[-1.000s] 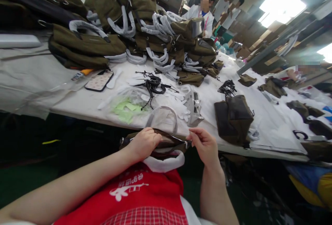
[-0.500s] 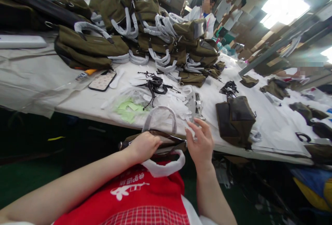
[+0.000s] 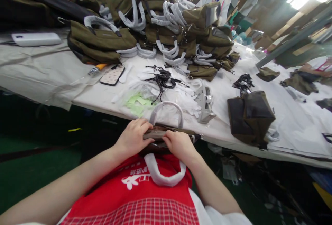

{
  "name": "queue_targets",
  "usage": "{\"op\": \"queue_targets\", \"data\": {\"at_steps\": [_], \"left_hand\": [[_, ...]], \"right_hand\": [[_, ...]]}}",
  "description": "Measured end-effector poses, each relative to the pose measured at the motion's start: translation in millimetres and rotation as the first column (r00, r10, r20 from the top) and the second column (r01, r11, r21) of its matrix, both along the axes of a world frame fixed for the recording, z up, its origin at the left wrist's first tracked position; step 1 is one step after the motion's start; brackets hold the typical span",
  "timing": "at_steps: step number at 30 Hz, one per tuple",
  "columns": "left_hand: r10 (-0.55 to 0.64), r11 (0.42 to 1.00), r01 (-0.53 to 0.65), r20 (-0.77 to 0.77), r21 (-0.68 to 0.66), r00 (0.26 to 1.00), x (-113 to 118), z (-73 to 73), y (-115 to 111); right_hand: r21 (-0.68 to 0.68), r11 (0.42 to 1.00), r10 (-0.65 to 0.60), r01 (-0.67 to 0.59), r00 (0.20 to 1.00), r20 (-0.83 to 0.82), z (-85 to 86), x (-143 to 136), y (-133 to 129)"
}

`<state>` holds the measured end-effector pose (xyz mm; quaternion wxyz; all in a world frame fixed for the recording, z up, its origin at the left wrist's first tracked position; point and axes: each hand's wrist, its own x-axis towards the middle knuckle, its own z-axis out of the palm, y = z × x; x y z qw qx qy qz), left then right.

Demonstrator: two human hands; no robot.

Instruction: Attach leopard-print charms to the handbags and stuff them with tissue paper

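A handbag (image 3: 160, 128) with a wrapped handle on each side is held against my red apron at the table's front edge, its top open and a pale lining showing. My left hand (image 3: 133, 136) grips the left end of the opening, with fingers on the far side and the thumb on the near side. Close to the middle, my right hand (image 3: 180, 145) is closed on the near edge of the opening, fingertips curled out of sight. The near white-wrapped handle (image 3: 166, 180) hangs down over the apron, while the far handle (image 3: 167, 105) stands up.
Olive bags (image 3: 101, 41) with wrapped handles are piled along the back. Black cords (image 3: 164, 80), a phone (image 3: 112, 75), a green sheet (image 3: 137, 103) and a grey metal tool (image 3: 206, 104) lie nearer. A dark bag (image 3: 250, 118) stands right. Another person (image 3: 216, 2) is behind the pile.
My right hand has come from the bag's right end to its opening and closed there. My left hand has shifted to the left end. The view has turned slightly.
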<state>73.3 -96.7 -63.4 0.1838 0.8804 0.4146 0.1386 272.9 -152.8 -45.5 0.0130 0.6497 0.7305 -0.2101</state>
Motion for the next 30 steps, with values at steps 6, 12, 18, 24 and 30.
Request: {"op": "queue_targets", "data": {"at_steps": [6,12,18,24,30], "left_hand": [[-0.054,0.992,0.045,-0.075,-0.117,0.996,-20.3,2.7,9.0],[-0.097,0.899,0.034,-0.124,-0.437,0.987,-30.4,2.0,12.7],[0.007,0.825,-0.004,0.004,-0.565,1.000,-17.9,-12.7,8.3],[0.162,0.783,-0.069,0.096,-0.618,0.982,-9.5,-29.0,2.0],[0.127,0.765,0.006,0.161,-0.644,0.979,-13.8,-24.9,3.3]], "right_hand": [[0.025,0.996,0.092,-0.089,0.976,-0.199,-7.8,-7.1,4.1],[-0.102,0.982,0.083,-0.158,0.853,-0.515,-22.0,-10.2,4.3],[-0.224,0.974,-0.113,0.021,0.907,-0.405,-35.5,-29.4,1.2],[-0.145,0.989,-0.052,0.004,0.943,-0.330,-40.9,-47.6,-0.6],[-0.203,0.978,-0.026,-0.039,0.950,-0.310,-44.0,-52.6,0.7]]}}
